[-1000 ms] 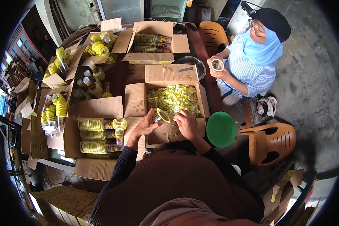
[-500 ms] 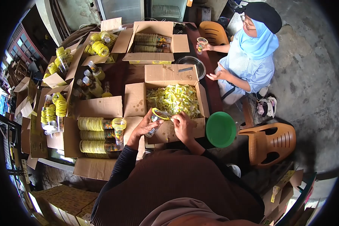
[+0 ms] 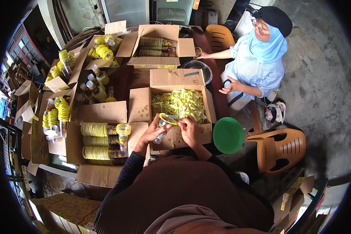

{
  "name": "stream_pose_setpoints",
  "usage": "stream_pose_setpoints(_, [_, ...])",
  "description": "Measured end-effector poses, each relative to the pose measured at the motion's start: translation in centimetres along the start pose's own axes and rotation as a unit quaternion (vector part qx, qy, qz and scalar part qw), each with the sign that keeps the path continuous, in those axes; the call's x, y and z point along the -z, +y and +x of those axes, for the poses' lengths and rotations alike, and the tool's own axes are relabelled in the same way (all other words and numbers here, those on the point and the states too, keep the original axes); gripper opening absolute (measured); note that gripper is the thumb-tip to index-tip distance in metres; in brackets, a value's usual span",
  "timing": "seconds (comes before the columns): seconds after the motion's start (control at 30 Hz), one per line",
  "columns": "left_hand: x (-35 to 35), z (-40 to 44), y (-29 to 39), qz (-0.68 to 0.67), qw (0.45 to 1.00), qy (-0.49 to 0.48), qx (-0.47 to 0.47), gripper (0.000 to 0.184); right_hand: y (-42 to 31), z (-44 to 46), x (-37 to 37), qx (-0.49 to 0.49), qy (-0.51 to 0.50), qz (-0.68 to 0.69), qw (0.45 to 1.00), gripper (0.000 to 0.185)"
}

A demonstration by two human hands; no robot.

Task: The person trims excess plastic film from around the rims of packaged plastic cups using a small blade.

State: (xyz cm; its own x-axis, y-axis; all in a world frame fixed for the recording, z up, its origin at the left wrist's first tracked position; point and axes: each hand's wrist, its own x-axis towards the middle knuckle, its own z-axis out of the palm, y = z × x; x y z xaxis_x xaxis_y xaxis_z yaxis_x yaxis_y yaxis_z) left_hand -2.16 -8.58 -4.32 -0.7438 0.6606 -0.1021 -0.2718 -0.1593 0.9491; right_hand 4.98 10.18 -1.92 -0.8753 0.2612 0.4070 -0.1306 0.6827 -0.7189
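Observation:
My left hand (image 3: 151, 132) is closed around a clear plastic cup (image 3: 162, 128) with a yellow rim, held tilted with its mouth toward the upper right. At the right edge of that rim, the fingertips of my right hand (image 3: 188, 130) are pinched together. Anything small between them is hidden. Both hands are over the near flap of a cardboard box (image 3: 177, 78) filled with small yellow-and-white packets (image 3: 181, 102). To the left, another carton (image 3: 101, 111) holds rows of stacked yellow-rimmed cups (image 3: 94, 140), with one short stack (image 3: 123, 134) standing upright at their right end.
A green basin (image 3: 227, 135) is right of the packets, and a metal bowl (image 3: 198, 71) lies behind. A co-worker (image 3: 257, 74) sits across at the right. An orange chair (image 3: 282, 150) stands nearby. More cup cartons (image 3: 154, 60) are at the back and left.
The co-worker's one hand, raised with a cup before, has lowered to the table edge; the other now has a small pale item in it. My hands stay at the cup, barely shifted.

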Motion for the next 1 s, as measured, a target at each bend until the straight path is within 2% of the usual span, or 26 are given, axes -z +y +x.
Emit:
stream_pose_setpoints(0.07, [0.0, 0.1, -0.2, -0.009, 1.000, 0.018, -0.021, 0.059, 0.9, 0.2, -0.1, -0.064, -0.020, 0.090, 0.994, 0.009])
stream_pose_setpoints(0.2, [0.3, 0.1, 0.6, 0.005, 0.999, -0.002, -0.049, 0.053, 0.8, 0.6, 1.4, -0.033, -0.048, 0.071, 0.996, 0.009])
stream_pose_setpoints(0.27, [0.5, 0.2, 1.0, 0.117, 0.985, 0.000, -0.129, 0.044, 0.0, 0.6, 2.3, 0.043, -0.026, -0.006, 0.999, 0.013])
stream_pose_setpoints(0.3, [0.4, 0.1, 1.3, 0.117, 0.985, -0.001, -0.129, 0.044, -0.2, 0.7, 2.8, 0.043, -0.025, -0.007, 0.999, 0.013])
stream_pose_setpoints(0.37, [0.1, -0.2, 1.8, 0.061, 0.994, -0.019, -0.090, 0.037, -0.5, 0.9, 3.6, 0.136, -0.036, -0.089, 0.986, 0.014])
stream_pose_setpoints(0.4, [-0.2, -0.4, 2.4, 0.061, 0.994, -0.020, -0.090, 0.037, -0.7, 1.0, 3.9, 0.136, -0.035, -0.090, 0.986, 0.014])
stream_pose_setpoints(0.5, [-0.8, -1.0, 3.8, 0.112, 0.988, -0.025, -0.099, 0.037, -1.0, 0.8, 4.3, 0.192, -0.048, -0.144, 0.970, 0.015])
stream_pose_setpoints(0.57, [-0.7, -1.1, 4.3, 0.165, 0.984, -0.029, -0.056, 0.040, -1.3, 0.4, 4.3, 0.215, -0.037, -0.193, 0.957, 0.018])
stream_pose_setpoints(0.7, [-0.6, -0.9, 3.2, 0.194, 0.980, -0.010, -0.036, 0.040, -2.0, -0.5, 3.5, 0.207, -0.036, -0.228, 0.951, 0.020])
stream_pose_setpoints(0.77, [-0.7, -0.9, 2.3, 0.163, 0.980, -0.003, -0.115, 0.040, -2.3, -0.8, 3.1, 0.193, -0.017, -0.229, 0.954, 0.019])
stream_pose_setpoints(0.8, [-0.7, -1.0, 2.5, 0.163, 0.980, -0.003, -0.114, 0.040, -2.5, -0.7, 3.2, 0.193, -0.018, -0.229, 0.954, 0.019])
stream_pose_setpoints(0.87, [-0.5, -1.2, 3.0, 0.177, 0.982, -0.003, -0.066, 0.044, -3.0, -0.6, 3.2, 0.164, -0.011, -0.198, 0.967, 0.016])
stream_pose_setpoints(0.9, [-0.5, -1.3, 3.1, 0.177, 0.982, -0.002, -0.067, 0.044, -2.8, -0.7, 3.1, 0.164, -0.011, -0.198, 0.966, 0.016])
stream_pose_setpoints(1.0, [-0.6, -1.6, 3.6, 0.187, 0.980, -0.012, -0.060, 0.055, -2.2, -0.6, 2.9, 0.077, -0.027, -0.085, 0.993, 0.009])
